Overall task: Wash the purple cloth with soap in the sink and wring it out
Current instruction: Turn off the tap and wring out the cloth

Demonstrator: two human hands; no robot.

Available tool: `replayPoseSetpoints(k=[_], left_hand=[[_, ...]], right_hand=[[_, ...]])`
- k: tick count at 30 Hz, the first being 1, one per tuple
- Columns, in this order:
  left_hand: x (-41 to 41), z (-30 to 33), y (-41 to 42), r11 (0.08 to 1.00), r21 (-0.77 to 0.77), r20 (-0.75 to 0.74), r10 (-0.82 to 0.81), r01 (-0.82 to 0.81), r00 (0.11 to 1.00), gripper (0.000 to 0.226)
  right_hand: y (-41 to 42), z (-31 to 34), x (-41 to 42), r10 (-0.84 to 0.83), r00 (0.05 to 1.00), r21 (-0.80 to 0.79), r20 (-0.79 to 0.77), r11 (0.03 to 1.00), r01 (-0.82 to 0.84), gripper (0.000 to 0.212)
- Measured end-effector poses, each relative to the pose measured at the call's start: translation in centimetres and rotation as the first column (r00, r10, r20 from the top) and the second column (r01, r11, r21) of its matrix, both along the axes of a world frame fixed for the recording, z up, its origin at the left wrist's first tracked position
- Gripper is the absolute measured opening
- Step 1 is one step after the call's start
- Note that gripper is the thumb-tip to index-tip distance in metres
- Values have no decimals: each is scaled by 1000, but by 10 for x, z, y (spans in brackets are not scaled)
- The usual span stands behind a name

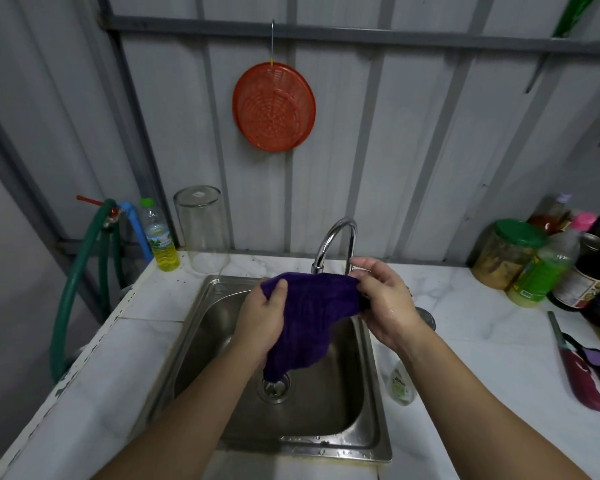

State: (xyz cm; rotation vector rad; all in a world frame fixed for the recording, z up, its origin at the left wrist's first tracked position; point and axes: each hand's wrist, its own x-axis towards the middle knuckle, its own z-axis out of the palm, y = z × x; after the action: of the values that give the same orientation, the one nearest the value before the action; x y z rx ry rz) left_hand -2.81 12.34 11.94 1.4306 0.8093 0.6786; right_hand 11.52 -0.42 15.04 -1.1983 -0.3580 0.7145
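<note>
The steel sink (201, 341) sits in a white marble surface (465, 341), its basin open below the hands down to the drain (275, 388). The curved tap (338, 237) rises at the back rim, just behind the right hand (381, 299). To the right of the basin lies a small soap bottle (401, 384), and farther right a red lighter (581, 379); jars and bottles (541, 265) crowd the far right corner. At the back left stand an upturned glass jar (201, 230) and an oil bottle (160, 237). The purple cloth (309, 313) hangs over the basin, stretched between both hands: the left hand (260, 320) grips its left top edge, the right pinches the right corner. Its lower tip seems to reach the drain.
</note>
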Motion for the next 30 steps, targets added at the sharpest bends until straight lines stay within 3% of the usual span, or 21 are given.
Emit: replayPoseSetpoints(k=[3,5,6,9,12,13,15,17,19,22,24,26,30], left_hand=[[0,8,-5,991,-131,67,39,-30,997,23],[2,11,-9,977,-211,91,61,-40,994,22],[2,12,-10,965,-257,97,86,-59,991,21],[4,20,-12,917,-388,131,155,-93,979,17],[3,29,-15,909,-416,150,106,-35,983,20],[1,30,-15,902,-432,164,66,12,984,25],[-3,35,-18,873,-468,210,-38,135,977,28],[-8,34,-18,883,-396,247,-163,253,955,31],[-14,28,-18,909,-245,189,-297,338,936,61],[-24,21,-18,881,-12,22,-472,472,881,108],[-27,19,-16,821,71,-51,-564,566,824,104],[-27,18,-17,775,107,-101,-615,623,782,85],[-23,15,-33,841,187,-171,-482,508,859,57]], right_hand=[[1,4,-4,-39,988,-72,150,996,50,30],[-2,2,-9,28,963,-147,267,989,12,19],[-7,0,-12,86,943,-187,321,982,-26,25],[-24,-6,-19,271,800,-257,536,954,-151,63],[-31,-8,-30,436,637,-412,635,889,-199,61],[-32,-10,-31,434,640,-426,634,887,-179,55],[-34,-18,-29,368,736,-370,568,913,-171,43],[-37,-21,-26,308,822,-284,479,940,-186,28],[-40,-22,-24,275,881,-193,384,957,-215,24],[-48,-22,-23,270,926,-113,263,962,-248,38],[-55,-22,-24,268,936,-95,228,963,-253,43],[-61,-23,-26,225,955,-64,191,974,-217,40],[-78,-24,-32,95,992,7,87,995,-96,41]])
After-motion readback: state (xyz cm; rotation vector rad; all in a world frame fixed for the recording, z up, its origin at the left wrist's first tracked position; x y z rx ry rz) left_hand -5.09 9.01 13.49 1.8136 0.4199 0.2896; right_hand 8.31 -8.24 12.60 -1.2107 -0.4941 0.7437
